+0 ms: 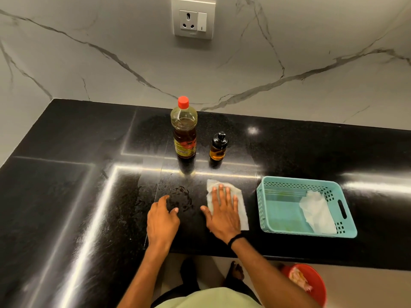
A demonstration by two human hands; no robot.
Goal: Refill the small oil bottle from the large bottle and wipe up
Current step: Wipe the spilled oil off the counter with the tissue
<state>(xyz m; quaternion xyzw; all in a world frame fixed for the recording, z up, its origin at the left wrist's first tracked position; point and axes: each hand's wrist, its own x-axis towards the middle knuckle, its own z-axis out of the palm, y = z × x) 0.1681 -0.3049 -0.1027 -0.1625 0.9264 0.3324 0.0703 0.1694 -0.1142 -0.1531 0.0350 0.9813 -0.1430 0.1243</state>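
Black polished countertop (pixel 66 174) carries the large oil bottle (pixel 183 130), red cap on, and just to its right the small oil bottle (pixel 218 148), also capped. The right hand (pixel 223 210) presses flat, fingers straight, on a white paper towel (pixel 242 215). The left hand (pixel 162 218), loosely curled and holding nothing, rests beside an oil smear (pixel 181 197). A teal basket (pixel 261 210) at the right holds a tissue (pixel 317 211).

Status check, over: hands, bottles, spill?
Right hand flat on paper towel. Left hand open beside oil smear. Large bottle, small bottle capped, upright. Nothing blocking.
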